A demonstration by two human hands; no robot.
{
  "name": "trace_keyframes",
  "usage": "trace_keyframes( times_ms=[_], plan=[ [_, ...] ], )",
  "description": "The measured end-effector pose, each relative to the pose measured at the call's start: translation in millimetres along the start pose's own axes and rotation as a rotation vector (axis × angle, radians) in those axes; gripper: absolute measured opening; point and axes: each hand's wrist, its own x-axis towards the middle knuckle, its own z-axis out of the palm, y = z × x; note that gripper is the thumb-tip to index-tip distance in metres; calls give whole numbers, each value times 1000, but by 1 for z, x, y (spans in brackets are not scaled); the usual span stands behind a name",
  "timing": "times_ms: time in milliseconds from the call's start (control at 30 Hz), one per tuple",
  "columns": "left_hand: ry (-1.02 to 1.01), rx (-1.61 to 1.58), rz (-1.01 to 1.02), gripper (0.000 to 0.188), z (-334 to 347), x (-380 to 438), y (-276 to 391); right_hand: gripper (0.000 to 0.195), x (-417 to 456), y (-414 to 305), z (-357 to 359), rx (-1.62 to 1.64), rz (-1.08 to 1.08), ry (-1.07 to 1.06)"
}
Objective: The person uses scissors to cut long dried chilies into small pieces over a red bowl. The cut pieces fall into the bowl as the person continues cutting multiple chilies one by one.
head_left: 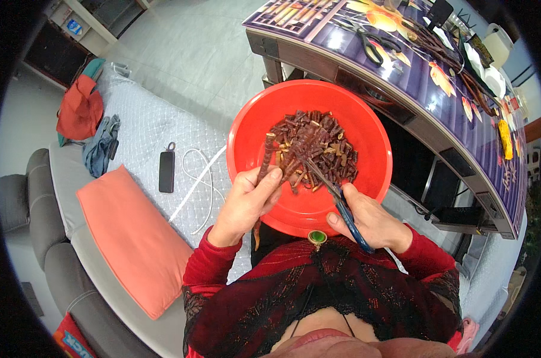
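Note:
A red plastic basin (pixel 252 129) sits before me with a heap of cut reddish-brown root pieces (pixel 342 165) in it, some showing pale cut ends. My left hand (pixel 252 197) grips a branching dark root (pixel 267 154) over the basin's near left side; its thin orange-brown tip (pixel 256 237) hangs below the hand. My right hand (pixel 369 217) holds scissors with dark blue handles (pixel 349 219). Their blades (pixel 317 172) point up and left against the blurred lower part of the root. How far apart the blades stand is hard to see.
At right, a table (pixel 315 53) with a patterned cover carries black-handled scissors (pixel 371 42), a bundle of long dark roots (pixel 436 49) and a yellow object (pixel 505 138). A phone (pixel 166 172), a white cable (pixel 212 179) and an orange cushion (pixel 134 237) lie on the sofa (pixel 136 112) at left.

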Motion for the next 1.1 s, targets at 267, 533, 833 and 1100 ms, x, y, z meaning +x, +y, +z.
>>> trace_keyframes(
  times_ms=[267,533,833,1100],
  plan=[
    [0,211,48,28,8,-5,-2,58,6,2,8,44,-16,16],
    [34,517,174,23,11,-9,4,37,0,-3,18,95,4,110],
    [2,407,205,35,10,-6,-14,24,-13,11,33,-38,55,226],
    [-89,480,132,34,0,-4,-19,26,-16,12,34,-83,114,233]
  ],
)
